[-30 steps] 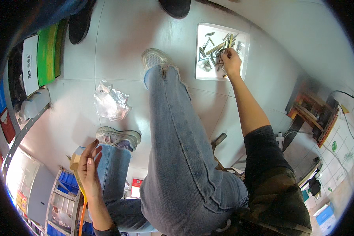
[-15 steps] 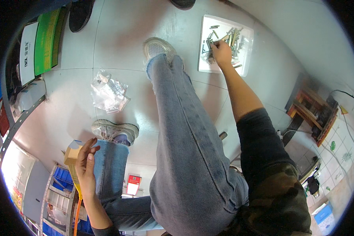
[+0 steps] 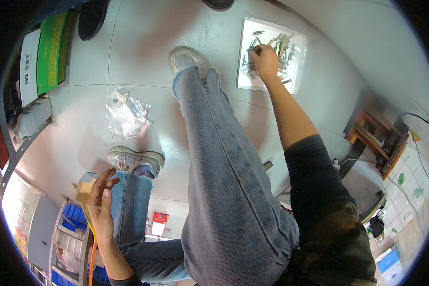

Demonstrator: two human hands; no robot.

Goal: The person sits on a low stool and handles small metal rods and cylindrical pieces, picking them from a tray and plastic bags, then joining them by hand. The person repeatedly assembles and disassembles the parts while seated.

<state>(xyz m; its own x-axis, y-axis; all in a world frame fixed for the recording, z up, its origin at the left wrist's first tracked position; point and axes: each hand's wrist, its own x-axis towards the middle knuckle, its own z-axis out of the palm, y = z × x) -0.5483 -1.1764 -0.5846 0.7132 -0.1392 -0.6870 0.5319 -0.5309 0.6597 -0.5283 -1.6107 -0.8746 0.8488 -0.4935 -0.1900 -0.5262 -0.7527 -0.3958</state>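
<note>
My right hand (image 3: 266, 62) is down in a white tray (image 3: 298, 86), its fingertips pinched together among small loose metal pieces (image 3: 284, 44). A short thin rod shows just above the fingertips; whether they grip it I cannot tell. Most of the loose pieces are slim, grey or brassy rods. My left hand (image 3: 101, 200) is raised beside my left shin, fingers loosely bent and apart, with nothing in it. Behind it stands a yellowish cardboard box (image 3: 83, 189), which it does not appear to grip.
Clear plastic bags (image 3: 128, 114) lie on the tiled floor between my feet. A green box (image 3: 52, 52) is on shelving at the far left. Blue bins (image 3: 75, 214) sit in a rack at lower left. A wooden stool-like frame (image 3: 374, 136) stands at right.
My right hand has shifted slightly left within the tray, its fingers still pinched. My left hand stays raised and empty. The whole view has moved a little.
</note>
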